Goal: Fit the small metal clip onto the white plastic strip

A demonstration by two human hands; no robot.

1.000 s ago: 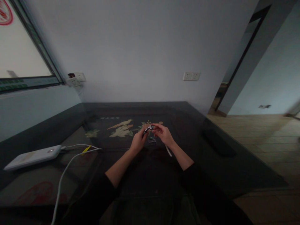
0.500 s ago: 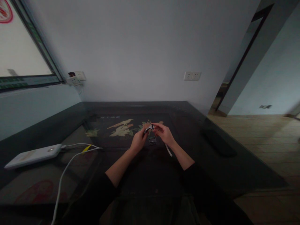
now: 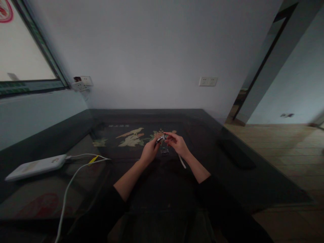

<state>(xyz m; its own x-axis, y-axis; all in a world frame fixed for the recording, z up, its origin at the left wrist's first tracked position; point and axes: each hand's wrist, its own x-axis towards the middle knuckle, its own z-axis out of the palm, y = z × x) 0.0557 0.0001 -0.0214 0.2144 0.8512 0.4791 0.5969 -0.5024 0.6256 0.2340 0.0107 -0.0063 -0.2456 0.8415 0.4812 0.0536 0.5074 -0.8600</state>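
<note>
Over the dark table (image 3: 152, 184), my left hand (image 3: 149, 151) is closed on a small silver-and-black metal object (image 3: 160, 138), too small to identify. My right hand (image 3: 178, 144) pinches the other end of it, thumb and fingertips together. Just below the fingertips lies a small rectangular piece (image 3: 164, 151) with shiny edges. A thin white strip (image 3: 182, 162) sticks out beneath my right wrist; its upper end is hidden by the hand.
To the left sits a white power bank (image 3: 36, 167) with a white cable (image 3: 66, 192) bearing a yellow tag (image 3: 93, 160). A dark flat object (image 3: 236, 154) lies at the right. A wall with sockets (image 3: 208, 81) stands behind the table.
Both hands keep their grip on the small metal object, with only a very slight shift at the fingers. The view has tilted a little.
</note>
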